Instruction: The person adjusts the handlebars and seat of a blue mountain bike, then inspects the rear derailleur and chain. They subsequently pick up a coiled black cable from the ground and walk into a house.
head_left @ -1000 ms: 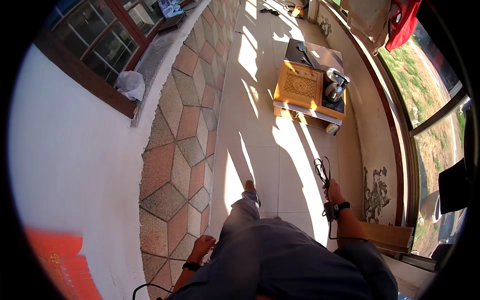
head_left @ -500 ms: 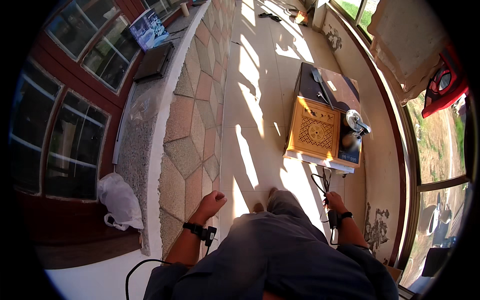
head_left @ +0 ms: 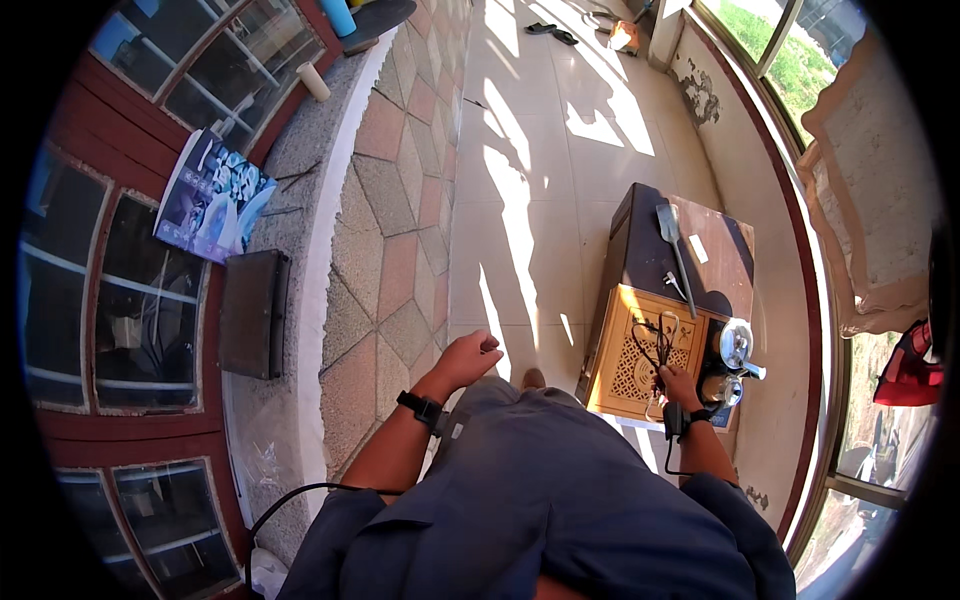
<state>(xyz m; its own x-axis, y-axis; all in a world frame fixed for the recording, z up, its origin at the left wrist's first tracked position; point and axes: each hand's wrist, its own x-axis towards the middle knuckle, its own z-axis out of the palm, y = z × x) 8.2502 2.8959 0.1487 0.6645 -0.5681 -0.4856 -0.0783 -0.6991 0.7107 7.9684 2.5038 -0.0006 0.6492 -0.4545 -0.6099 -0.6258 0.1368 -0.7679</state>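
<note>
My right hand (head_left: 680,388) is closed around a looped black cord (head_left: 657,342), over the near part of a low dark brown cabinet (head_left: 622,240). Below the cord is a yellow-brown panel (head_left: 620,370) with a carved lattice pattern. To the right of that hand stand a shiny metal pot (head_left: 735,340) and another rounded, shiny vessel (head_left: 722,388). My left hand (head_left: 470,360) hangs beside the stone-clad ledge with fingers curled and nothing visible in them. Both wrists wear black bands with small dark boxes; cables run from them.
A long-handled metal spatula (head_left: 676,250) and a small white plug (head_left: 672,284) lie on the cabinet. The granite ledge (head_left: 300,190) on the left holds a blue picture box (head_left: 212,195), a dark flat case (head_left: 255,315) and a cream cylinder (head_left: 313,82). Black sandals (head_left: 552,33) lie far ahead.
I have moved forward, so the cabinet and ledge items are closer. My right hand, holding the cord, has gone from short of the cabinet to over its lattice panel. The left stays curled.
</note>
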